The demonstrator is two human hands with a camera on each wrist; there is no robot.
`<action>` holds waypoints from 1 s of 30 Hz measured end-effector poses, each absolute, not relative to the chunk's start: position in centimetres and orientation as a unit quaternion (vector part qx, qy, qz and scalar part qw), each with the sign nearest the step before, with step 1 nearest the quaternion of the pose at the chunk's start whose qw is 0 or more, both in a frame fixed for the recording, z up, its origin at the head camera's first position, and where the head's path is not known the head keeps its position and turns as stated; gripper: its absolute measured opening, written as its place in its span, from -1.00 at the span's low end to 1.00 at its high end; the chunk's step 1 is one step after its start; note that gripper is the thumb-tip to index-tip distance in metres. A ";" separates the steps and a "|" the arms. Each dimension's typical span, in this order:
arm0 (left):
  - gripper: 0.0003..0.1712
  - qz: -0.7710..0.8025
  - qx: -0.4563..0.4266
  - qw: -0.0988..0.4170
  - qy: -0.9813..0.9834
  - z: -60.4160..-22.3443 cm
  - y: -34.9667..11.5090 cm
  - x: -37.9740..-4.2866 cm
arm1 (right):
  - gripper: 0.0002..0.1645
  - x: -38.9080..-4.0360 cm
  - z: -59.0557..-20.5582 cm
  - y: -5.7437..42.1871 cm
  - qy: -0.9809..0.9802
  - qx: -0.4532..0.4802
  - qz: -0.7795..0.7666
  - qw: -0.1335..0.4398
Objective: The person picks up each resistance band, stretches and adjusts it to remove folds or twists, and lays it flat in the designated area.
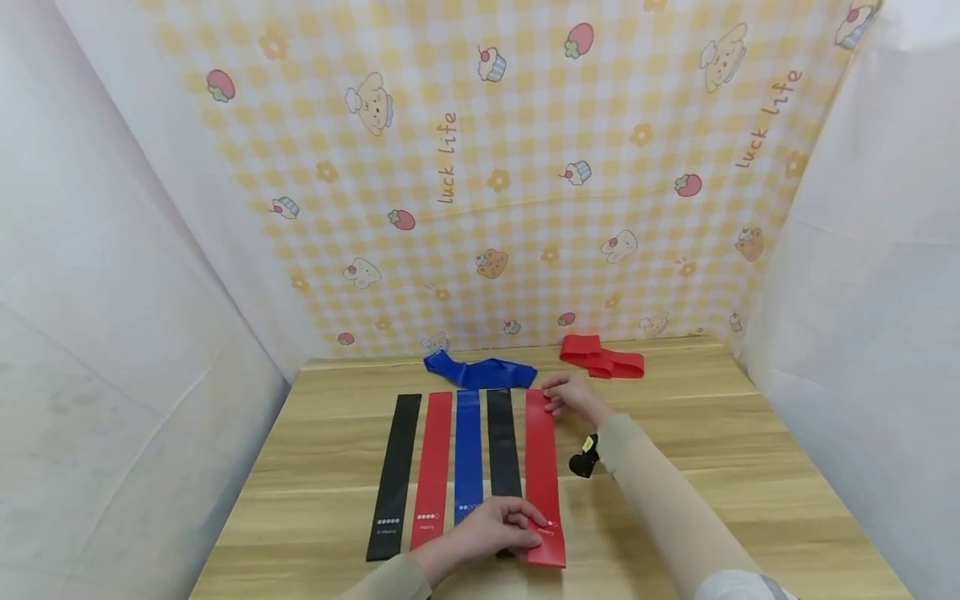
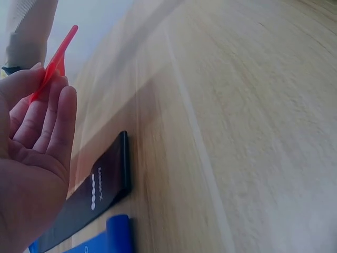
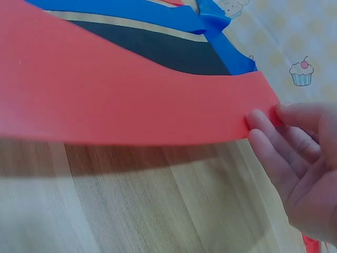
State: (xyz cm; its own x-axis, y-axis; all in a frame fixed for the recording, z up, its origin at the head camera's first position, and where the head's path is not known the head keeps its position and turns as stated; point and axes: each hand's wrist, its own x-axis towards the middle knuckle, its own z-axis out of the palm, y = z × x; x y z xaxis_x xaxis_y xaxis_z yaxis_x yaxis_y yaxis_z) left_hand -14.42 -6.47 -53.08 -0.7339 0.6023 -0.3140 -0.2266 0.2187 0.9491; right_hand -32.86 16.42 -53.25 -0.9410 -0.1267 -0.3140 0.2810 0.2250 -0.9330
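Note:
A red resistance band (image 1: 542,458) is stretched lengthwise between my two hands, its printed end toward me. My left hand (image 1: 495,525) pinches it near that end; in the left wrist view, thumb and fingers hold the band's edge (image 2: 52,68) above the table. At the far end my right hand (image 1: 573,396) grips a corner, and the right wrist view shows the red strip (image 3: 131,95) casting a shadow on the wood. To its left lie a black band (image 1: 504,442), partly behind my left hand, a blue band (image 1: 468,450), another red band (image 1: 432,467) and a black band (image 1: 393,475), side by side.
Behind the row lies a crumpled blue band (image 1: 480,372), with a folded red band (image 1: 600,358) to its right by the patterned backdrop (image 1: 525,208). A small black object with a yellow label (image 1: 585,457) shows beside my right forearm. White sheets (image 1: 847,250) flank the wooden table (image 1: 315,467).

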 end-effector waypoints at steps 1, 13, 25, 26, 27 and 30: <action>-0.83 0.612 0.138 0.340 0.701 -53.1 -6.3 -14.5 | -0.72 -32.9 -53.3 16.4 0.770 0.053 -0.615 0.161; -0.83 0.620 0.163 0.348 0.684 -53.5 -5.1 -14.5 | -0.78 -33.0 -53.5 15.7 0.796 0.086 -0.584 0.136; -0.82 0.633 0.151 0.359 0.669 -53.5 -4.8 -14.6 | -0.82 -34.2 -54.6 15.3 0.814 0.083 -0.559 0.133; -0.82 0.634 0.148 0.360 0.669 -53.5 -4.8 -14.6 | -0.83 -34.3 -54.6 15.3 0.813 0.082 -0.560 0.135; -0.82 0.634 0.145 0.360 0.669 -53.5 -4.7 -14.6 | -0.83 -34.3 -54.6 15.3 0.812 0.081 -0.562 0.136; -0.82 0.636 0.135 0.359 0.670 -53.5 -4.7 -14.7 | -0.84 -34.3 -54.6 15.3 0.815 0.073 -0.560 0.132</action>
